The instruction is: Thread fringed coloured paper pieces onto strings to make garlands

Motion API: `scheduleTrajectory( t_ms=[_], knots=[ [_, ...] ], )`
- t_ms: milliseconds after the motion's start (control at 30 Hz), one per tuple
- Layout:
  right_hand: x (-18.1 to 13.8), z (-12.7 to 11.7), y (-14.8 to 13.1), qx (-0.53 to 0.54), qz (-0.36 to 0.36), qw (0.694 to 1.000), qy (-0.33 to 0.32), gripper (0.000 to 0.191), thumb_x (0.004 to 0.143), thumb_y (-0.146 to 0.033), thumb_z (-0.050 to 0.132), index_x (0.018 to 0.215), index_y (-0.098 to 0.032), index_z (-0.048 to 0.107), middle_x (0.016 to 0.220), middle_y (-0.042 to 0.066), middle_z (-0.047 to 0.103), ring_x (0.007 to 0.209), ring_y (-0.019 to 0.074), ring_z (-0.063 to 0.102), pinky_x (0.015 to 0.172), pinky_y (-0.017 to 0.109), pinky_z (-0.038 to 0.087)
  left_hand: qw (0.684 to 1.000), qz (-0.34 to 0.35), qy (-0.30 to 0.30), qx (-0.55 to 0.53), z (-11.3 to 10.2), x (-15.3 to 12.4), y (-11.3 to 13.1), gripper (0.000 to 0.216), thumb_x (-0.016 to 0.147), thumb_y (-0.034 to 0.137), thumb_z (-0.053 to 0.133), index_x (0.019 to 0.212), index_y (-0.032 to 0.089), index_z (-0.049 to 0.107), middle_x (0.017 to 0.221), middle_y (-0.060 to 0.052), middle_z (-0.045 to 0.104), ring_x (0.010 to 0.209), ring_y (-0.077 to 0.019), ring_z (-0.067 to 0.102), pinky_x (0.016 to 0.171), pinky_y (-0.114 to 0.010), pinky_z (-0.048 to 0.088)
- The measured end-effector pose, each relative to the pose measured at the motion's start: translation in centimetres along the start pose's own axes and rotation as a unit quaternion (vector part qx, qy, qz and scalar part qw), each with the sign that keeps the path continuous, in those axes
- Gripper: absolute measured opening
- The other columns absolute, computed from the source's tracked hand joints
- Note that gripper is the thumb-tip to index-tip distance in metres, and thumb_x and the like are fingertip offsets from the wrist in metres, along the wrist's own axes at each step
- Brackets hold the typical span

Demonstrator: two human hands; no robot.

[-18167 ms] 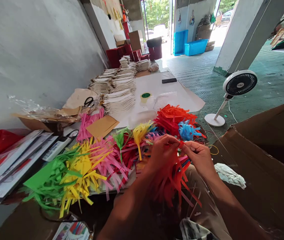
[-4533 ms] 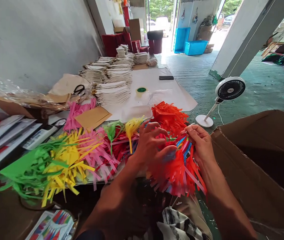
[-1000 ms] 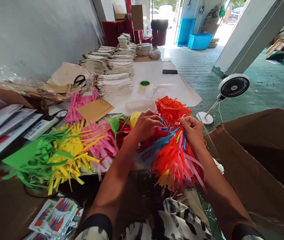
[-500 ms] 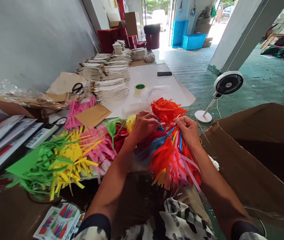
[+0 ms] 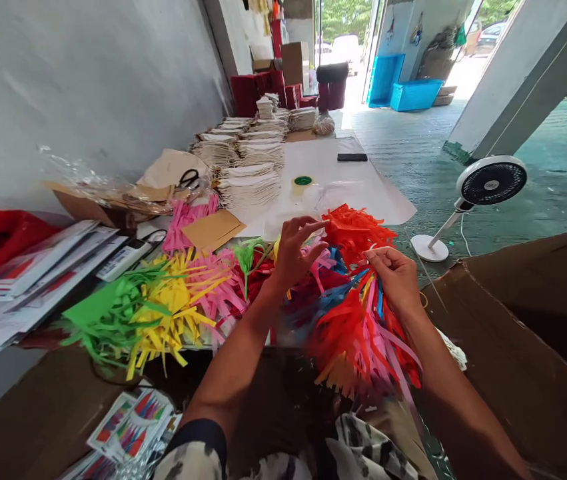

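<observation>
My right hand pinches a white string between thumb and fingertips. Below it hangs a bunch of paper tassels in red, pink, blue, yellow and orange. To the left, my left hand has its thumb and fingers apart and holds nothing that I can see. Just past its fingers lie pink strips and blue strips. A pile of red-orange fringed paper sits beyond both hands. Left of my left arm lie green, yellow and pink fringed papers.
Stacks of white bundles line the table by the wall. A tape roll, a phone, a brown envelope and scissors lie on it. At right stand a fan and an open cardboard box.
My left hand has opened its fingers and drawn back from the tassels. My right hand still pinches the string. The whole view has shifted to the right in the picture.
</observation>
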State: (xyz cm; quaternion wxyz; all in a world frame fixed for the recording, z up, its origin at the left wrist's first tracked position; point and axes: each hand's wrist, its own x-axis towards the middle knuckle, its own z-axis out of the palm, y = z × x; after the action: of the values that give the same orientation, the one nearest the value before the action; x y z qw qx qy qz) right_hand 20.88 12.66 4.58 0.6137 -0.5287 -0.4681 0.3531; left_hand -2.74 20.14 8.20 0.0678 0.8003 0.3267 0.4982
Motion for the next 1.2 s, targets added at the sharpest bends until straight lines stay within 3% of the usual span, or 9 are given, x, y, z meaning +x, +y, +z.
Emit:
scheduleTrajectory(
  t_ms=[100, 200, 367, 467, 567, 633, 700, 967, 1200],
  knots=[
    [0.0, -0.3, 0.2, -0.005, 0.007, 1.0, 0.005, 0.032, 0.083, -0.055, 0.082, 0.087, -0.024, 0.079, 0.072, 0.001, 0.075, 0.06, 0.0156, 0.061, 0.06, 0.029, 0.049, 0.996, 0.065, -0.051, 0.019, -3.1, -0.5, 0.2, 0.016, 0.098, 0.03, 0.071, 0.111, 0.027, 0.078, 0.11, -0.006, 0.072, 0.106, -0.0211, 0.062, 0.096, -0.038, 0.051],
    [0.1, -0.4, 0.5, -0.008, 0.005, 1.0, 0.011, 0.031, 0.083, -0.055, 0.082, 0.087, -0.024, 0.079, 0.073, 0.002, 0.075, 0.064, 0.0173, 0.064, 0.063, 0.03, 0.051, 0.968, 0.157, -0.19, 0.037, -4.8, -1.4, 0.8, 0.017, 0.101, 0.02, 0.064, 0.097, 0.027, 0.079, 0.102, -0.003, 0.075, 0.099, -0.019, 0.062, 0.09, -0.034, 0.05],
    [0.1, -0.1, 0.7, -0.019, -0.003, 1.0, 0.008, 0.03, 0.084, -0.055, 0.081, 0.087, -0.024, 0.08, 0.076, 0.002, 0.077, 0.064, 0.0171, 0.063, 0.063, 0.03, 0.049, 0.917, 0.175, -0.329, 0.142, -2.5, -3.2, 0.7, 0.015, 0.099, 0.019, 0.066, 0.095, 0.025, 0.08, 0.111, -0.006, 0.077, 0.108, -0.0236, 0.063, 0.093, -0.039, 0.047],
    [0.1, 0.0, 0.7, -0.022, -0.005, 1.0, -0.002, 0.033, 0.084, -0.057, 0.081, 0.088, -0.024, 0.08, 0.075, 0.002, 0.075, 0.063, 0.0172, 0.06, 0.061, 0.031, 0.046, 0.949, 0.098, -0.287, 0.084, -1.5, -2.8, 0.4, 0.013, 0.097, 0.023, 0.071, 0.088, 0.026, 0.08, 0.106, -0.006, 0.077, 0.105, -0.0231, 0.065, 0.097, -0.04, 0.047],
    [0.2, 0.1, 0.7, -0.02, -0.012, 1.0, -0.008, 0.035, 0.086, -0.059, 0.079, 0.087, -0.024, 0.08, 0.072, 0.002, 0.073, 0.062, 0.0173, 0.058, 0.06, 0.031, 0.044, 0.988, -0.025, -0.125, -0.082, -2.0, -0.8, 0.6, 0.011, 0.092, 0.036, 0.078, 0.088, 0.026, 0.078, 0.102, -0.005, 0.075, 0.1, -0.0212, 0.066, 0.094, -0.038, 0.05],
    [0.3, 0.2, 0.6, -0.02, -0.021, 1.0, -0.007, 0.034, 0.086, -0.058, 0.079, 0.086, -0.024, 0.079, 0.069, 0.0, 0.07, 0.061, 0.0165, 0.056, 0.059, 0.03, 0.042, 0.973, -0.113, -0.012, -0.199, -2.3, 0.8, 1.1, 0.019, 0.091, 0.043, 0.078, 0.091, 0.024, 0.075, 0.103, -0.005, 0.074, 0.098, -0.0198, 0.067, 0.087, -0.034, 0.052],
    [0.3, 0.4, 0.3, -0.023, -0.032, 0.999, -0.003, 0.033, 0.085, -0.056, 0.08, 0.083, -0.023, 0.079, 0.065, -0.002, 0.066, 0.058, 0.0147, 0.051, 0.057, 0.029, 0.039, 0.945, -0.168, 0.044, -0.278, -1.9, 1.8, 1.6, 0.023, 0.09, 0.044, 0.078, 0.092, 0.023, 0.07, 0.103, -0.003, 0.074, 0.096, -0.0187, 0.069, 0.083, -0.032, 0.052],
    [-0.1, 1.2, -0.8, -0.025, -0.036, 0.999, 0.0, 0.032, 0.085, -0.054, 0.079, 0.086, -0.023, 0.081, 0.073, 0.001, 0.074, 0.065, 0.016, 0.061, 0.063, 0.03, 0.046, 0.921, -0.216, -0.005, -0.324, 3.3, -0.1, 2.9, 0.029, 0.084, 0.04, 0.085, 0.096, 0.021, 0.066, 0.093, -0.001, 0.073, 0.089, -0.0161, 0.072, 0.085, -0.029, 0.055],
    [-0.2, 2.5, -1.2, 0.0, -0.017, 1.0, -0.008, 0.032, 0.082, -0.054, 0.083, 0.091, -0.023, 0.083, 0.083, 0.005, 0.08, 0.075, 0.0204, 0.072, 0.071, 0.032, 0.056, 0.939, -0.203, -0.045, -0.274, 4.2, -1.8, 2.2, 0.029, 0.085, 0.037, 0.085, 0.103, 0.024, 0.067, 0.098, -0.003, 0.076, 0.092, -0.0174, 0.074, 0.088, -0.031, 0.056]
  ],
)
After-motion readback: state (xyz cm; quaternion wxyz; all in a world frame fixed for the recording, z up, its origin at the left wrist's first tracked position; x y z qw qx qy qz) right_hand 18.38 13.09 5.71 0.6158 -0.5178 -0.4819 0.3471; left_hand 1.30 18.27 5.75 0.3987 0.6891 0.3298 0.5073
